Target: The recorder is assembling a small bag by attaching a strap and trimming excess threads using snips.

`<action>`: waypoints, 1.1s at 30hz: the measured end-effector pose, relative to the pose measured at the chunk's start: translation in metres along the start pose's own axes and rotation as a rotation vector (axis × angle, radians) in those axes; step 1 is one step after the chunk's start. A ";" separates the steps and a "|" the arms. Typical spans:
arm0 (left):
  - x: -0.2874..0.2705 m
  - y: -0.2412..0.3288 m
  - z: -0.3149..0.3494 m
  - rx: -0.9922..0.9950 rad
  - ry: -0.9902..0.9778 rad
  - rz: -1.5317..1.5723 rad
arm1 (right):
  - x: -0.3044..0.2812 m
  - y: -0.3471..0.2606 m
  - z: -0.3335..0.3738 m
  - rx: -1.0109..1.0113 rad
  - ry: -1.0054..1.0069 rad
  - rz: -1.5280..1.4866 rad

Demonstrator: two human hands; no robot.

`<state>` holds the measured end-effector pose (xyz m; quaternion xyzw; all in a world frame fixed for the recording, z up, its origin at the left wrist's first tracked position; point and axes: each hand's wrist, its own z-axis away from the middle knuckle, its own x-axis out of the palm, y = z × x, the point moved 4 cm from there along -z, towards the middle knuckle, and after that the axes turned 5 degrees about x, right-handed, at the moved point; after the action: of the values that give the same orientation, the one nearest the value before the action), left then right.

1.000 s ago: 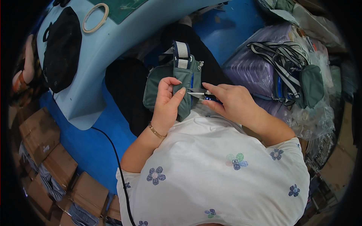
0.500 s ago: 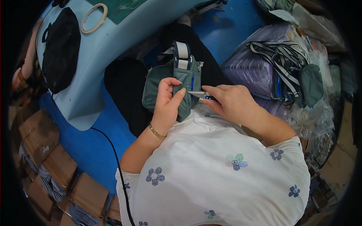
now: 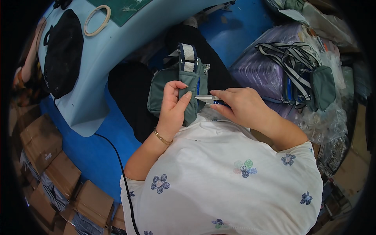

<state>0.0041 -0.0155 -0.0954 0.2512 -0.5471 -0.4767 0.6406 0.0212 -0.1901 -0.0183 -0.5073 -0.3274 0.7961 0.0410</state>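
A grey-green bag (image 3: 163, 89) with a blue lining edge and a white-and-navy webbing strap (image 3: 188, 53) rests on my lap, against my black trousers. My left hand (image 3: 175, 100) grips the bag's side edge, thumb and fingers closed on the fabric. In my right hand (image 3: 239, 105) is a pair of thread snips (image 3: 205, 98) with pointed silver blades and a dark blue handle. The blade tips point left, at the bag's edge close beside my left thumb. Whether they touch the fabric I cannot tell. A small metal clasp hangs near the strap's base.
To the left is a light blue table (image 3: 117, 43) bearing a black bag (image 3: 64, 55), a tape roll (image 3: 97, 20) and a green mat (image 3: 117, 9). Similar green bags (image 3: 323, 88) lie on a purple wrapped stack (image 3: 256, 64) at right. Cardboard boxes (image 3: 41, 135) stand lower left. Another person's arm (image 3: 29, 62) shows far left.
My hands, the bag and the snips stay almost in place, with only a slight shift of the snips. The other person's arm at the far left has moved a little.
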 end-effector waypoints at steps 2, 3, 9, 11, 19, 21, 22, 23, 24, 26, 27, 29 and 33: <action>0.000 0.000 0.000 -0.005 0.003 -0.012 | 0.000 0.000 0.000 0.021 -0.010 -0.009; 0.002 0.001 0.000 -0.002 0.003 -0.001 | 0.000 0.000 0.000 0.020 -0.011 -0.009; 0.000 0.000 0.000 -0.026 0.004 0.031 | -0.001 0.004 0.000 -0.008 0.031 -0.015; -0.001 -0.001 0.000 -0.042 0.006 0.052 | -0.005 0.006 0.000 0.005 0.027 -0.031; 0.003 0.001 0.000 0.035 -0.011 -0.047 | 0.000 0.002 0.000 0.009 -0.031 -0.025; 0.002 0.000 0.000 0.047 -0.018 -0.068 | 0.000 0.001 0.000 0.006 -0.024 -0.026; 0.002 -0.001 0.000 0.059 -0.026 -0.089 | 0.000 0.000 0.000 0.007 -0.028 -0.018; 0.002 0.000 0.001 0.058 -0.026 -0.089 | 0.000 0.000 0.000 0.009 -0.032 -0.010; 0.003 0.001 0.001 0.062 -0.027 -0.108 | 0.000 0.000 0.001 0.010 -0.032 -0.010; 0.004 0.002 0.001 0.066 -0.029 -0.127 | -0.002 0.002 0.001 0.022 0.006 0.004; 0.004 0.002 0.001 0.059 -0.023 -0.097 | -0.002 0.003 0.001 0.022 0.006 0.004; 0.003 0.001 0.001 0.051 -0.016 -0.067 | -0.003 0.005 0.001 0.019 0.011 -0.001; 0.004 0.001 0.001 0.050 -0.016 -0.064 | -0.003 0.002 0.001 0.020 0.005 0.003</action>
<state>0.0036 -0.0188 -0.0922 0.2808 -0.5554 -0.4852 0.6142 0.0227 -0.1935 -0.0170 -0.5095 -0.3187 0.7980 0.0456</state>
